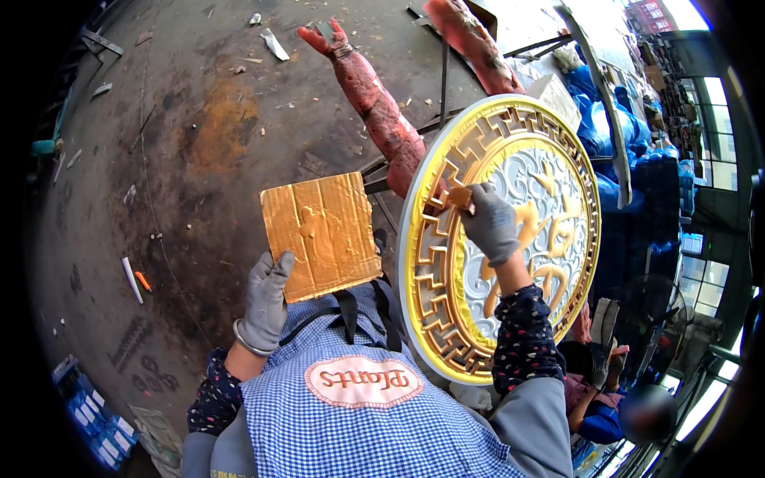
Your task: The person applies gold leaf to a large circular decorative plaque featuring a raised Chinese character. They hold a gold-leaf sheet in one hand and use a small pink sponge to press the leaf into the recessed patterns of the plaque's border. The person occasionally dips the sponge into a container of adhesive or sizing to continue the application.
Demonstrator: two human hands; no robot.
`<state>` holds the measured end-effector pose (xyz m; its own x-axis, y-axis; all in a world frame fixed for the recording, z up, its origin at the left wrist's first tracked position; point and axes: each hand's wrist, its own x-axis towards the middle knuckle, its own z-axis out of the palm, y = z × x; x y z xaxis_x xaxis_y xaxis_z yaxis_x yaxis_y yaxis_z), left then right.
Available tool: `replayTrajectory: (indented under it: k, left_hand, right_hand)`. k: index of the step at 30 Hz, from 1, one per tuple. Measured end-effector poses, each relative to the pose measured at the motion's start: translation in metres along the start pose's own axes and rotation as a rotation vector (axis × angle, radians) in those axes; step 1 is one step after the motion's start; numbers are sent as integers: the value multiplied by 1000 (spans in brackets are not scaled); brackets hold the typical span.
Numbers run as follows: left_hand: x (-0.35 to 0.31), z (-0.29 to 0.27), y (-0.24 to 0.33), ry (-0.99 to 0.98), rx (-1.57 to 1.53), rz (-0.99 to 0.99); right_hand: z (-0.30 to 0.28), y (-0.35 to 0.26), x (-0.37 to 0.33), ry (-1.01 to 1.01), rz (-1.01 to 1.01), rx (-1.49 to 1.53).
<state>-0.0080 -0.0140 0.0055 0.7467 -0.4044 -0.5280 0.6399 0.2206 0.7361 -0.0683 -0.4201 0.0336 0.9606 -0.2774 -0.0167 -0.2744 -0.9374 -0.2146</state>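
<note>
My left hand (267,299), in a grey knit glove with a metal bangle at the wrist, is closed around the lower left corner of a flat square of cardboard (323,234) coated in gold, its surface creased and faintly ribbed. I hold it up in front of me, left of the round plaque (510,239).

My right hand (488,223), gloved the same way, pinches a small gold-stained pad (458,196) between its fingertips and presses it against the plaque's inner gold ring, near the upper left of the rim. The plaque is a large disc standing tilted on edge just right of my chest: a white outer edge, a wide gilded band of angular key-pattern fretwork, and a silver-white centre of raised swirls carrying bold gold figures.

I wear a blue-and-white checked apron (358,414) over dark dotted sleeves.

Beyond lies a stained, dusty concrete floor (199,143) with scraps, an orange marker and a white stick at the left. Two rough red carved pieces (374,103) lean behind the plaque. Blue plastic wrapping (613,127) piles up at the far right beside windows.
</note>
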Motion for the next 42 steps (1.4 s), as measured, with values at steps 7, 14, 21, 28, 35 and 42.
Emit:
replayTrajectory:
  k: [7, 14, 21, 28, 35, 42]
  left_hand:
    - [-1, 2, 1, 11, 4, -1]
    - [0, -2, -2, 5, 24, 8]
    - [1, -5, -2, -7, 3, 19]
    - [-1, -6, 2, -17, 43, 25]
    - [-2, -1, 4, 10, -8, 18]
    - [-1, -16, -7, -27, 15, -13]
  right_hand:
    - [-3, 0, 4, 8, 8, 103]
    - [-4, -13, -23, -178, -92, 27]
    - [-10, -9, -21, -87, -1, 119]
    - [-14, -25, -30, -186, 33, 160]
    - [1, -17, -34, -183, 41, 177]
    - [-10, -48, -28, -102, -24, 149]
